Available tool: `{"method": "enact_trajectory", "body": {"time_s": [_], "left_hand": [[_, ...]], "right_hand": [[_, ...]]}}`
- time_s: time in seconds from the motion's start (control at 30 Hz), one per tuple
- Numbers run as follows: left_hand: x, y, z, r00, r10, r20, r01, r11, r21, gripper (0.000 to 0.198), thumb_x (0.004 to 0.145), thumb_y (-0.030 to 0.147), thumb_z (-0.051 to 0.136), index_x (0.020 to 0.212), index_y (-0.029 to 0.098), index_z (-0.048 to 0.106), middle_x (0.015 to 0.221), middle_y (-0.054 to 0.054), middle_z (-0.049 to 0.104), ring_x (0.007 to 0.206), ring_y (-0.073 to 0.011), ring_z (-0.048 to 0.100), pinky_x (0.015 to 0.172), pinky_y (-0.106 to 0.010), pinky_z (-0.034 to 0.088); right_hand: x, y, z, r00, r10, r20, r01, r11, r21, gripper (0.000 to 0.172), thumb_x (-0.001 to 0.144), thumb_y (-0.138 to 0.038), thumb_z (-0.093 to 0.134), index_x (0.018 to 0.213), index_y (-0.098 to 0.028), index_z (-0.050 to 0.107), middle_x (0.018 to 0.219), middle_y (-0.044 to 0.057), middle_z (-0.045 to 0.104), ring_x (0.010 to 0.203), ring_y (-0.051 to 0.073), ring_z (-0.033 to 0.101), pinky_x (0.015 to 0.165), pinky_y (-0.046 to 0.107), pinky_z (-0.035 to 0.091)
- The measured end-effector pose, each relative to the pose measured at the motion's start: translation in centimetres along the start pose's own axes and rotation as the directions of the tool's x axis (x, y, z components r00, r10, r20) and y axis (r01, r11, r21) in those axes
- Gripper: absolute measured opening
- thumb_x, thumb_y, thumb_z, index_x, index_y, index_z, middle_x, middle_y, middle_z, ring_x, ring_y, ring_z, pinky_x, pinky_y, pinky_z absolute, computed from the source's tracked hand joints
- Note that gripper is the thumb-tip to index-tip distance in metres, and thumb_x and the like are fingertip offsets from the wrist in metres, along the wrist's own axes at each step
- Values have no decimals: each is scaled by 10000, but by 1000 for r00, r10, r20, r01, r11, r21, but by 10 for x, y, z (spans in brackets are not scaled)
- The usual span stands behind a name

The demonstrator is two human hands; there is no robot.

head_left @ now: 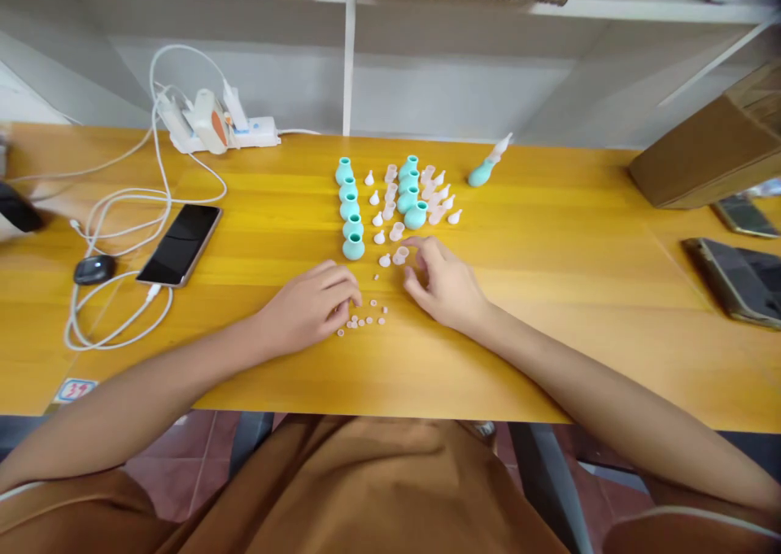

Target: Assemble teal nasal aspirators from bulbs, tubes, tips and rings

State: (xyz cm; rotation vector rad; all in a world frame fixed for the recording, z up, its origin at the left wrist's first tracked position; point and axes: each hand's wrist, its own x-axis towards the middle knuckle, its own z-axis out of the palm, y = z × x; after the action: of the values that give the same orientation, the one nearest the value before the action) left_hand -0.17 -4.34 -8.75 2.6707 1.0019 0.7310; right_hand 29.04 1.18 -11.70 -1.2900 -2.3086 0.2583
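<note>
My left hand (320,300) rests low over the wood beside a scatter of small pale rings (361,322), fingers bent and thumb slightly apart; nothing shows in its grasp. With index finger stretched out and thumb apart, my right hand (444,284) is near a translucent cup-shaped piece (400,255); whether it touches is unclear. Small white nozzle tips (379,237) line up left of the translucent pieces. Turquoise squeeze bulbs (353,247) stand upright in a left column, and more turquoise bulbs (416,215) form a second column. Further right are more white tips (455,217).
An assembled turquoise bulb with a clear nozzle (481,173) lies at the back. A phone (181,245), white cables (162,151) and a power strip (259,133) occupy the left. A cardboard box (689,143) and another phone (735,281) are at right.
</note>
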Motion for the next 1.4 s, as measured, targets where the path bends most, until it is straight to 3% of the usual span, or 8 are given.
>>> {"method": "enact_trajectory", "body": {"time_s": [0.13,0.37,0.7,0.87,0.97,1.07,1.2,1.4], "left_hand": [[3,-8,-2,997,-65,39,64,997,31,180,1072,156,557,1089,191,733,1075,-75,754,1003,-238,658,937,-387,548],[5,-14,8,990,-112,83,109,993,37,180,1088,216,577,1166,181,735,1103,-92,734,1049,-262,662,965,-410,555],[4,-19,12,988,-72,135,71,997,9,210,1089,336,659,1184,191,778,1120,-94,711,1034,-243,629,961,-401,536],[7,-16,9,984,-122,126,138,982,-127,139,1075,330,720,1093,221,805,1070,-68,730,1018,-216,639,952,-371,527],[8,-11,7,978,-202,48,205,903,-378,119,1023,333,808,1037,215,806,1012,-51,756,929,-179,667,881,-328,550],[8,-3,6,951,-308,-27,222,741,-634,184,950,352,898,978,198,801,954,-50,775,866,-160,691,840,-309,576],[6,9,4,926,-375,-42,195,571,-797,204,898,306,948,952,182,796,929,-54,800,851,-149,734,822,-287,602],[5,15,2,925,-377,-42,197,572,-796,213,876,303,967,938,184,802,924,-58,812,843,-146,741,805,-279,616]], "right_hand": [[5,-4,10,999,-37,-40,35,997,-71,428,1095,-411,572,1460,-208,662,1181,134,658,848,224,636,619,299,400],[13,2,15,989,-110,-95,106,993,-44,304,1123,-419,618,1294,-235,789,1102,117,569,883,205,563,610,263,377],[11,0,8,976,-169,-139,185,976,112,234,1078,-364,596,1087,-210,772,1057,115,681,861,202,625,663,293,439],[7,3,4,979,-147,-145,189,919,347,142,1007,-356,670,1016,-220,709,910,61,656,730,168,571,684,309,468],[5,-4,0,995,-13,-102,75,768,637,160,1014,-382,724,1014,-227,687,877,31,649,647,130,517,632,291,437],[0,-24,-7,986,108,129,-162,410,898,283,1011,-482,776,1031,-224,661,868,6,662,543,82,448,523,258,358],[-12,-53,-14,936,68,345,-348,32,937,352,961,-490,847,1020,-206,649,849,-12,687,491,49,430,467,227,276],[-23,-59,-4,918,7,398,-393,-135,910,330,935,-424,879,997,-188,657,855,4,740,505,53,485,487,215,275]]}}
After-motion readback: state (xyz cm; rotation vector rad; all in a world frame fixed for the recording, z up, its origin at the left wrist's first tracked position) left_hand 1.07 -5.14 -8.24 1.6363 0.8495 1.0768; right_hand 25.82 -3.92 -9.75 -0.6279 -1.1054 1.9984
